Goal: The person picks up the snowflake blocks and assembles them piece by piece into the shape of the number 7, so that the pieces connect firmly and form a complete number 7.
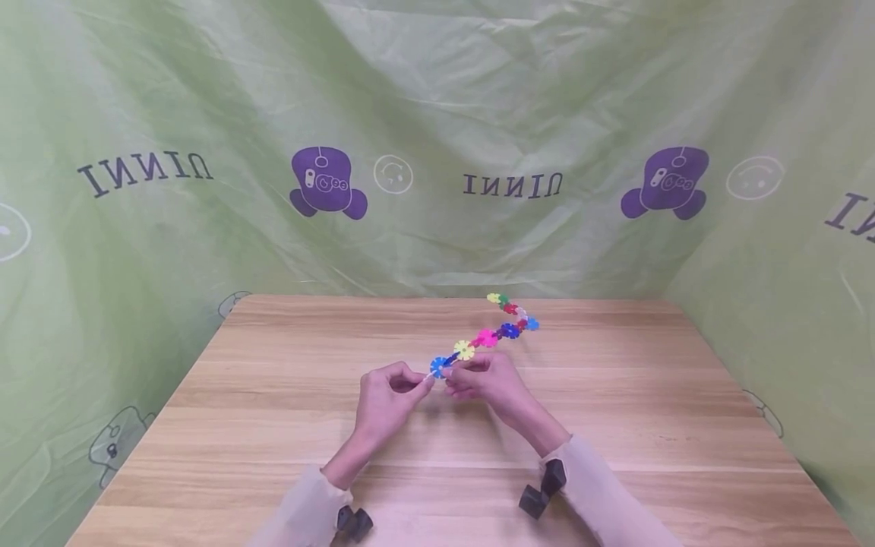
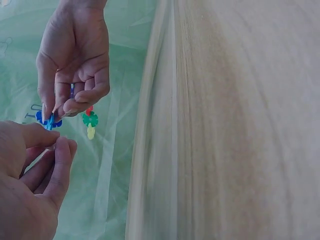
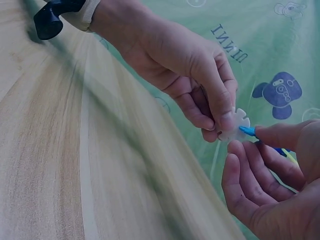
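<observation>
A chain of interlocking plastic snowflake discs extends from the hands toward the back of the table. A light blue disc (image 1: 438,368) is at its near end, followed by a pale yellow disc (image 1: 464,350), a pink disc (image 1: 487,338) and a dark blue disc (image 1: 510,330). My right hand (image 1: 497,386) pinches the light blue disc between thumb and fingers. Opposite it, my left hand (image 1: 386,403) pinches a whitish disc (image 3: 242,120), seen best in the right wrist view. The two discs meet edge to edge; how deeply their slots engage, I cannot tell.
Under the hands lies a wood-grain table (image 1: 273,425). A green curtain (image 1: 437,83) with purple prints surrounds its back and sides. Black devices sit at the left cuff (image 1: 355,524) and right cuff (image 1: 543,490). The chain's far end bends back to a small yellow disc (image 1: 494,298).
</observation>
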The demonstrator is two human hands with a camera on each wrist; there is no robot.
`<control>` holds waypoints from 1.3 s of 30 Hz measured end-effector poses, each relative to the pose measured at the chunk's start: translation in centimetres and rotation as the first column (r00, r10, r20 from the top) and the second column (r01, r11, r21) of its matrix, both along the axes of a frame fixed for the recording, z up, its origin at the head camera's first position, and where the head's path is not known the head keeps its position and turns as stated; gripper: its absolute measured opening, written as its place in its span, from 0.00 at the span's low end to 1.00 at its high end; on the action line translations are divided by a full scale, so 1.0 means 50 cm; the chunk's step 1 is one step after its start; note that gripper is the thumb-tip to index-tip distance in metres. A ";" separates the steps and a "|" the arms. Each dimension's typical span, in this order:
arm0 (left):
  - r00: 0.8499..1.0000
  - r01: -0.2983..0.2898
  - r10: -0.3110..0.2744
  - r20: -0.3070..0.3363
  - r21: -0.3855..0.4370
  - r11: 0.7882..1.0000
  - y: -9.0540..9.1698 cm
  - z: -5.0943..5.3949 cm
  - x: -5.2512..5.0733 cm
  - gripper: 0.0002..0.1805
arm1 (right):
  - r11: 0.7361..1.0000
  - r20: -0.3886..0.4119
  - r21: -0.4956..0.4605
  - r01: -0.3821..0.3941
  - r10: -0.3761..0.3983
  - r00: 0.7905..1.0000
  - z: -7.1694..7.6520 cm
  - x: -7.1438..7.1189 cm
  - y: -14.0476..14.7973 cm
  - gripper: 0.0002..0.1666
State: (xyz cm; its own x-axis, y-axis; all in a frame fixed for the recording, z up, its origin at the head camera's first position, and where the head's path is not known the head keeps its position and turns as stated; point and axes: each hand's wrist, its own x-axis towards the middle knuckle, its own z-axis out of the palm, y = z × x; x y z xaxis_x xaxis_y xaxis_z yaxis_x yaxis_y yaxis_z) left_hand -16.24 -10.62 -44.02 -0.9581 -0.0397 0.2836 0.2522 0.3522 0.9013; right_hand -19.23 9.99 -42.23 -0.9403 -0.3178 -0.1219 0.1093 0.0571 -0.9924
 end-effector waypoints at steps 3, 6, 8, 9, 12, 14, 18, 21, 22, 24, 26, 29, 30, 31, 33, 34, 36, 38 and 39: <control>1.000 -0.004 0.003 0.011 0.021 1.000 -0.001 0.001 0.000 0.06 | 1.000 0.008 0.004 0.012 -0.012 1.000 0.001 -0.003 0.002 0.16; 1.000 -0.002 0.001 0.017 0.044 0.999 -0.002 0.003 0.000 0.06 | 0.999 0.030 -0.013 0.044 -0.044 0.999 0.002 -0.005 0.007 0.17; 1.000 0.002 -0.003 0.017 0.058 0.998 -0.002 0.003 -0.001 0.06 | 0.996 0.056 -0.038 0.080 -0.077 0.995 0.005 -0.007 0.011 0.19; 1.000 0.005 -0.006 0.017 0.063 0.998 -0.003 0.003 -0.001 0.06 | 0.993 0.069 -0.059 0.101 -0.097 0.993 0.005 -0.008 0.014 0.20; 1.000 0.009 -0.011 0.023 0.071 0.997 -0.004 0.003 -0.004 0.06 | 0.976 0.115 -0.143 0.166 -0.150 0.982 0.010 -0.010 0.019 0.21; 0.999 0.013 -0.015 0.028 0.068 0.998 -0.004 0.003 -0.005 0.06 | 0.961 0.128 -0.200 0.192 -0.169 0.977 0.012 -0.012 0.022 0.22; 0.999 0.021 -0.023 0.046 0.053 0.998 -0.003 0.000 -0.005 0.06 | 0.936 0.150 -0.277 0.216 -0.180 0.972 0.013 -0.013 0.025 0.19; 0.996 0.037 -0.041 0.076 0.049 0.998 -0.002 -0.002 -0.003 0.06 | 0.923 0.162 -0.312 0.224 -0.181 0.970 0.012 -0.014 0.026 0.18; 0.995 0.045 -0.049 0.089 0.051 0.998 -0.001 -0.002 -0.002 0.06 | 0.920 0.163 -0.320 0.225 -0.181 0.970 0.011 -0.014 0.026 0.17; 0.991 0.058 -0.064 0.122 0.050 0.997 -0.001 -0.002 0.000 0.06 | 0.917 0.162 -0.329 0.225 -0.180 0.970 0.010 -0.015 0.027 0.17; 0.984 0.071 -0.079 0.162 0.051 0.996 -0.001 -0.003 0.002 0.06 | 0.917 0.163 -0.330 0.226 -0.181 0.970 0.009 -0.014 0.027 0.16; 0.974 0.084 -0.091 0.206 0.045 0.995 -0.002 -0.004 0.005 0.07 | 0.922 0.170 -0.315 0.227 -0.180 0.969 0.007 -0.014 0.027 0.15; 0.972 0.087 -0.095 0.217 0.046 0.995 -0.003 -0.005 0.005 0.08 | 0.923 0.175 -0.309 0.227 -0.180 0.968 0.006 -0.014 0.026 0.15; 0.969 0.092 -0.101 0.225 0.050 0.994 -0.004 -0.006 0.006 0.10 | 0.926 0.177 -0.302 0.224 -0.177 0.968 0.005 -0.014 0.026 0.15; 0.966 0.101 -0.111 0.235 0.052 0.993 -0.006 -0.006 0.008 0.12 | 0.931 0.181 -0.292 0.220 -0.172 0.968 0.003 -0.014 0.027 0.15; 0.963 0.108 -0.118 0.240 0.055 0.993 -0.007 -0.006 0.008 0.14 | 0.933 0.182 -0.288 0.216 -0.169 0.969 0.002 -0.014 0.027 0.15; 0.953 0.142 -0.152 0.261 0.060 0.988 -0.011 -0.006 0.008 0.17 | 0.936 0.181 -0.282 0.209 -0.162 0.970 0.002 -0.015 0.028 0.16; 0.929 0.215 -0.221 0.298 0.054 0.975 -0.019 -0.005 0.009 0.24 | 0.939 0.182 -0.275 0.205 -0.158 0.971 0.002 -0.015 0.029 0.16; 0.911 0.259 -0.260 0.320 0.047 0.965 -0.024 -0.003 0.008 0.27 | 0.942 0.180 -0.271 0.200 -0.154 0.971 0.002 -0.015 0.030 0.16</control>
State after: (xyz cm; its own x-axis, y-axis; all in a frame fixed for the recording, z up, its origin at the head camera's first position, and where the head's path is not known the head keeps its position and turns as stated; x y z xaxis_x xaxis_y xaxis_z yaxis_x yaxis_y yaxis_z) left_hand -15.82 -11.82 -44.19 -0.9741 0.2223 -0.0406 0.0313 0.3105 0.9501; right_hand -19.97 11.49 -42.11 -0.9613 -0.1909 -0.1987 0.2448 -0.2602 -0.9340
